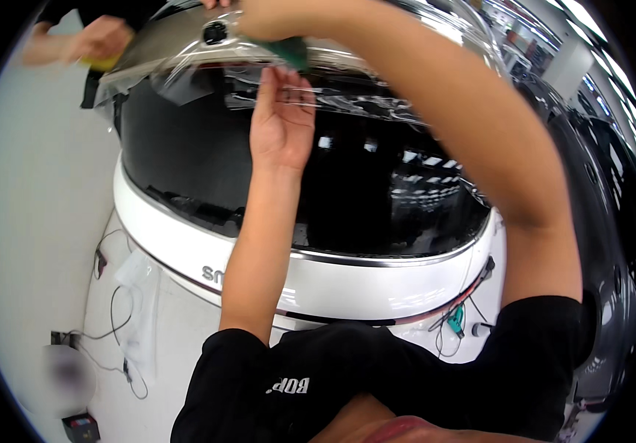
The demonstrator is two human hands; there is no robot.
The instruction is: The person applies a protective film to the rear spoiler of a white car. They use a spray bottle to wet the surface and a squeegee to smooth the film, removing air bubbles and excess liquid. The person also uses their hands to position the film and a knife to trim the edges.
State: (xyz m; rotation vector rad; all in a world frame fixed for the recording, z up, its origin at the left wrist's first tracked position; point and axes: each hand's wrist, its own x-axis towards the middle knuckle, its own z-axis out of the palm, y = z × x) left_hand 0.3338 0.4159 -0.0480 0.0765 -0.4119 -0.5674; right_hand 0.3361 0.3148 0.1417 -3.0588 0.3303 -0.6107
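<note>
My right hand [274, 18] reaches across the top of the car and grips a green squeegee [288, 52], pressed near the edge of the shiny panel above the dark glass. Below it, my left hand [282, 122] is palm up, its fingers curled at the loose lower edge of a clear film [366, 103]. The wrinkled film spreads over the panel and hangs over the top of the dark window glass [200, 140]. A round black part [215, 32] sits on the panel left of my right hand. My right fingertips are partly hidden.
At the upper left, another person's blurred hand [104, 38] holds a yellow tool [108, 62]. The car's white body [362, 288] curves close before me. A dark car [591, 170] stands at the right. Cables [115, 317] and a teal tool [456, 321] lie on the floor.
</note>
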